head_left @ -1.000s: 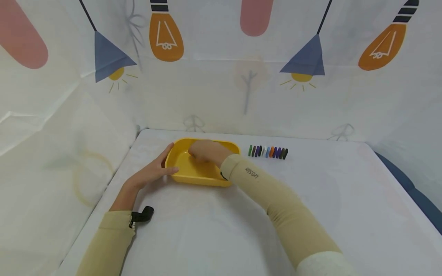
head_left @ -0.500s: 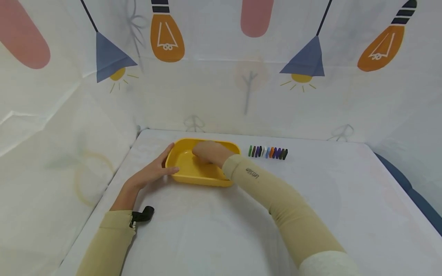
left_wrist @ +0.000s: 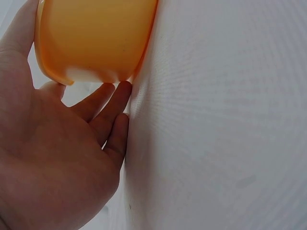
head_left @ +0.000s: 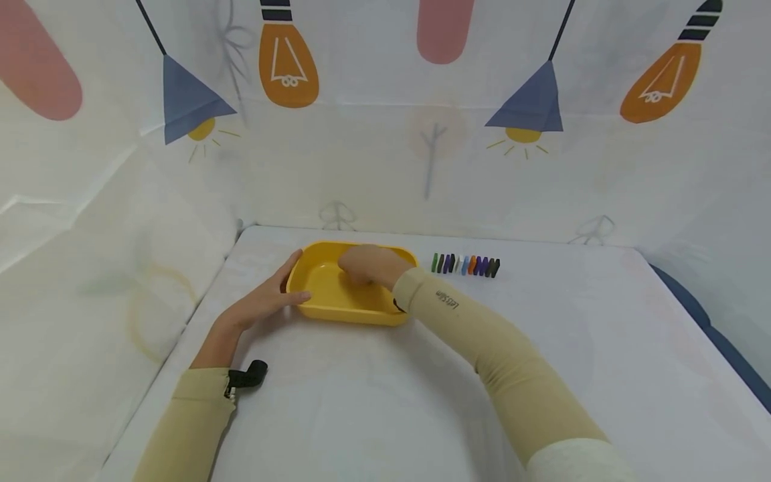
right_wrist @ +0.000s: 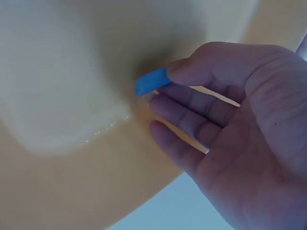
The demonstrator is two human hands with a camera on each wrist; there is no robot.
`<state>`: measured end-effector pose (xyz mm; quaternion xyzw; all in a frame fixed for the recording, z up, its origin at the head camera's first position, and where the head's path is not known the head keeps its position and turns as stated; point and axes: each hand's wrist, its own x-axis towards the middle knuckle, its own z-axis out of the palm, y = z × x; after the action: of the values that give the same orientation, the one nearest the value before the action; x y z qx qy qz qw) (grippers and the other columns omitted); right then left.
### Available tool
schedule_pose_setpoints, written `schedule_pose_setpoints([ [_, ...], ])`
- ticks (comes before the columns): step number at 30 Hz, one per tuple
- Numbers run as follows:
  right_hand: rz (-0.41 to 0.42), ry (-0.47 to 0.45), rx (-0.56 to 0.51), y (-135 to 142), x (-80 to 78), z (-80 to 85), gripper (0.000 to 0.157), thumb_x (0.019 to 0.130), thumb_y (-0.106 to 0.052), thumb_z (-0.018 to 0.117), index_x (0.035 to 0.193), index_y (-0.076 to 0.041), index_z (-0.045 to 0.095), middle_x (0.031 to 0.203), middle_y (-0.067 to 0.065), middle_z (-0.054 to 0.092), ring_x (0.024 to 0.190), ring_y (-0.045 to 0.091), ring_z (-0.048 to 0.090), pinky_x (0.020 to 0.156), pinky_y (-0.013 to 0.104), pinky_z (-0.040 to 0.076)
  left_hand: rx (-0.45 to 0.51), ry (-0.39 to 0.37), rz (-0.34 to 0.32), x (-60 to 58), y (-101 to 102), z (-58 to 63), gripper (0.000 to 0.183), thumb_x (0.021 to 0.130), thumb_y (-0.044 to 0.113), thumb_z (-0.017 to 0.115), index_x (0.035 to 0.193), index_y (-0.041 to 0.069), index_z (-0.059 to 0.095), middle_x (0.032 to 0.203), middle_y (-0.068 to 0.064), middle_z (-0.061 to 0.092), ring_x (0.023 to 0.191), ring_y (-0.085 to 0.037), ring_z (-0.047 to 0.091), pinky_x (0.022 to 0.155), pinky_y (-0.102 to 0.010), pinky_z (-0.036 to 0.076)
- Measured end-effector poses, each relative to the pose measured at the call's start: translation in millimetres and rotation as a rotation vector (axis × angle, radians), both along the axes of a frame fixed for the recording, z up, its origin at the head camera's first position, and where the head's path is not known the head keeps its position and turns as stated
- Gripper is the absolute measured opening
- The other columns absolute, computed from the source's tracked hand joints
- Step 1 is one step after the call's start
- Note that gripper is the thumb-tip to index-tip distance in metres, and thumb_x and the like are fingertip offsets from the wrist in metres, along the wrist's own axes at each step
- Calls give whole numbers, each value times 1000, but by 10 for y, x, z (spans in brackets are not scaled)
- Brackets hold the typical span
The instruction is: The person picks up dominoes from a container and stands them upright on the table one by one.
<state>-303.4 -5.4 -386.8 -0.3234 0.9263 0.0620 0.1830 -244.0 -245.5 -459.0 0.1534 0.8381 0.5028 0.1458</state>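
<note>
A yellow plastic tray (head_left: 328, 313) stands near the back of the white table. My left hand (head_left: 263, 302) holds it by the left end, the thumb over the rim. In the left wrist view, the other fingers touch the outside of its end wall (left_wrist: 96, 38). My right hand (head_left: 373, 266) reaches down inside the tray. Between thumb and fingers it pinches a short blue stick (right_wrist: 152, 82), close over the tray floor, as the right wrist view shows. The head view hides this stick behind the hand.
Right of the tray, several small coloured pieces (head_left: 465, 265) stand in a row, among them green, purple, white, blue, orange and black ones. A printed white cloth (head_left: 373, 167) hangs behind the table. A black wrist camera (head_left: 248, 375) sits on the left sleeve.
My right hand has shifted slightly to the right within the tray. The left hand and the tray have stayed in place, and the row of pieces looks the same.
</note>
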Motion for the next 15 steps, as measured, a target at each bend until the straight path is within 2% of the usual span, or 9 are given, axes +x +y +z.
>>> schedule_pose_setpoints([
  [5,12,-21,-52,46,-51,40,10,100,-16,48,94,-18,56,87,-1,53,83,16,51,73,29,42,0,-10,4,2,-13,-13,98,92,43,67,157,43,-6,169,6,-5,156,-27,-2,122,-64,5],
  [10,15,-74,-111,101,-82,148,9,96,-10,50,98,-15,58,91,0,57,81,16,52,71,26,44,4,-18,13,0,-16,-26,98,92,43,67,157,43,-6,169,6,-5,156,-26,0,122,-64,6],
  [15,5,-99,-213,223,-127,226,17,92,-8,55,108,-11,61,97,1,60,84,17,54,72,26,47,-2,-9,5,3,-6,5,98,93,43,66,158,42,-7,169,4,-6,156,-28,-1,122,-65,5],
])
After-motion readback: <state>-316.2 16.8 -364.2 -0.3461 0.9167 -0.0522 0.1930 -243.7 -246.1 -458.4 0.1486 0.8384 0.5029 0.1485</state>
